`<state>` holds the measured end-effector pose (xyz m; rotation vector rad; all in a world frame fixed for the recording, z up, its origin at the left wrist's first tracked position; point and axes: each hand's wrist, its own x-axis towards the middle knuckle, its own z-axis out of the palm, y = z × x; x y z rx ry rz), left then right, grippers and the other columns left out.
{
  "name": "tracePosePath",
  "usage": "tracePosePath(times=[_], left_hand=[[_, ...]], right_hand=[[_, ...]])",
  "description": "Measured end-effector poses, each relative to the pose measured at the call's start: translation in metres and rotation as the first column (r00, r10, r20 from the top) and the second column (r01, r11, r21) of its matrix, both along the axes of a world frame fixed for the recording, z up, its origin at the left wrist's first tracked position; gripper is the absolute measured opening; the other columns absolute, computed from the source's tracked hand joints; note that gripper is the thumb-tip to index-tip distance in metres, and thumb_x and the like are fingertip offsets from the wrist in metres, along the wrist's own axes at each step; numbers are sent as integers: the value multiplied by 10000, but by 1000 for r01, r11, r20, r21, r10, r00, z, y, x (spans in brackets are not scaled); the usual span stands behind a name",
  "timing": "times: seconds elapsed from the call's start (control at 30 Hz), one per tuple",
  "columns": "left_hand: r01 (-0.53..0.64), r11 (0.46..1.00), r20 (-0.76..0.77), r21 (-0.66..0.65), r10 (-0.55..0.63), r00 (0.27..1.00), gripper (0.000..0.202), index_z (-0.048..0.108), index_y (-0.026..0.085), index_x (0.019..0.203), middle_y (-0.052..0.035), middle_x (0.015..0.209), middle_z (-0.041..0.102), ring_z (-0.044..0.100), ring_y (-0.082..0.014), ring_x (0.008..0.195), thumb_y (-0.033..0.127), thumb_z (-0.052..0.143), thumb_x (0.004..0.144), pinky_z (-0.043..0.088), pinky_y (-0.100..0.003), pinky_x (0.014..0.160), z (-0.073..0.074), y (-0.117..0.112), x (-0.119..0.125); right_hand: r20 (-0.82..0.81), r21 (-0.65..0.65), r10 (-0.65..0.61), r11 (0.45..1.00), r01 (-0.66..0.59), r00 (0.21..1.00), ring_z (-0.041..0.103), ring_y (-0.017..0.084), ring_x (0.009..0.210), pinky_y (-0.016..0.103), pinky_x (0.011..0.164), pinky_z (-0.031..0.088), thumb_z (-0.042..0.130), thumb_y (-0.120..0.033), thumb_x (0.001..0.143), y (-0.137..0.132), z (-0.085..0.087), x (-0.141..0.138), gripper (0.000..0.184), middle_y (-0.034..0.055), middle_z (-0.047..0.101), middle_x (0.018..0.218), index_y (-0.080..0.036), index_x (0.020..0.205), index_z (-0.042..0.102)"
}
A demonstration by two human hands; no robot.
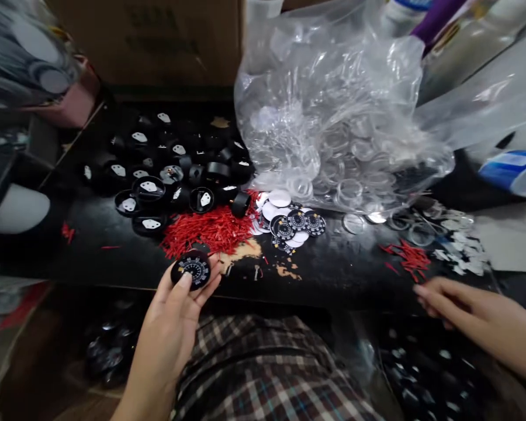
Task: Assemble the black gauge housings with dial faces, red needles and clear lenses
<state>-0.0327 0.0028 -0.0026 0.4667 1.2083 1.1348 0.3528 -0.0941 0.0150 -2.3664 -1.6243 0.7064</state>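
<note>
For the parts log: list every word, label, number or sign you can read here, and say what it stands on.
Nothing reads clearly.
On the round black dial in the left hand: white scale numerals, too small to read.
On the loose dial faces on the table: print too small.
On the cardboard box: dark print, blurred.
On the blue-labelled bottle: label blurred.
</note>
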Motion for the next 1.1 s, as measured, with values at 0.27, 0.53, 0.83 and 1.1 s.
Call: tracePosePath(times=[0.27, 0.53, 0.83, 1.1], left_hand=[[290, 957, 155, -13, -285, 946, 199, 704, 227, 993, -16, 1100, 723, 628, -240, 1122, 291, 671, 808, 446, -407, 1055, -15, 11, 48], [79, 981, 52, 176, -89, 995, 118, 684, 217, 935, -4, 945, 745, 666, -219, 1035, 250, 637, 832, 483, -420, 1007, -10, 28, 47], [-29, 993, -57, 110, 35, 998, 203, 632, 198, 1039, -59, 1033, 719, 679, -202, 984, 287, 609, 858, 496, -412, 974, -10, 2, 14], [-106, 983, -47, 147, 114, 992, 210, 639, 216, 1042, -60, 1097, 708, 624, -225, 1123, 288, 619, 846, 450, -420, 1030, -9, 7, 0]], right_hand=[[-18, 38, -189, 981, 190, 982, 650, 191, 723, 292, 691, 506, 502, -481, 801, 6, -8, 3, 295, 20, 703, 760, -226, 761, 644], [168, 127, -498, 867, 482, 851, 621, 248, 563, 391, 581, 466, 553, -335, 681, -24, -16, 43, 122, 75, 658, 591, -223, 655, 596], [-166, 361, 282, 909, -208, 945, 632, 202, 881, 351, 800, 489, 484, -258, 911, 57, -16, -122, 157, 55, 673, 931, -234, 946, 635], [10, 292, 503, 825, -484, 864, 605, 218, 881, 360, 797, 460, 486, -182, 914, 119, -21, -200, 148, 73, 656, 915, -164, 950, 628]])
